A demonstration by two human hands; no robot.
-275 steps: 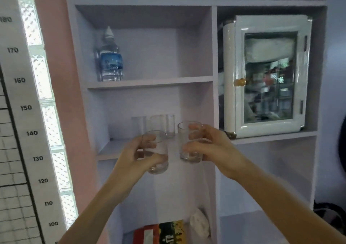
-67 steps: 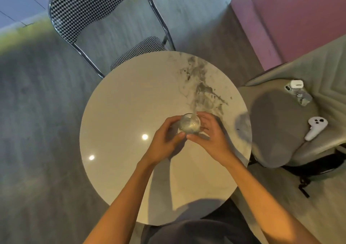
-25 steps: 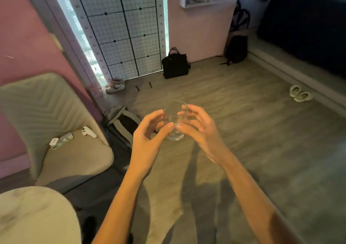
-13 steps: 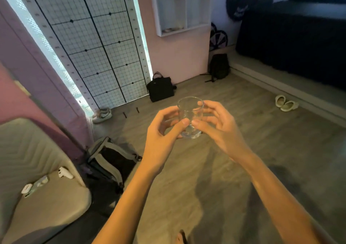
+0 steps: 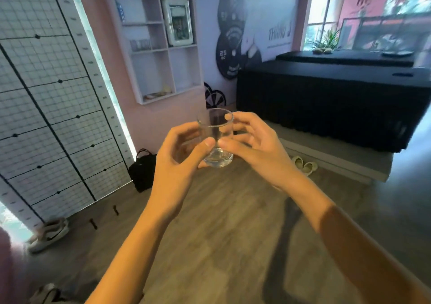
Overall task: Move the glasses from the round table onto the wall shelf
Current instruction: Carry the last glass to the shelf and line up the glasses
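The glass (image 5: 215, 138) stands upright, mouth up, pinched between left hand (image 5: 177, 163) and right hand (image 5: 256, 149).

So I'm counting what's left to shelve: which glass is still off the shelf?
The glass held upright between the left hand and right hand; the other glasses already stand in the wall shelf.

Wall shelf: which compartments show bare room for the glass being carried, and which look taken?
On the wall shelf, the two lower middle compartments look bare. Crowded: the row of glasses on the left middle ledge, and the white cabinet filling the upper right. The left hand and right hand hold the glass.
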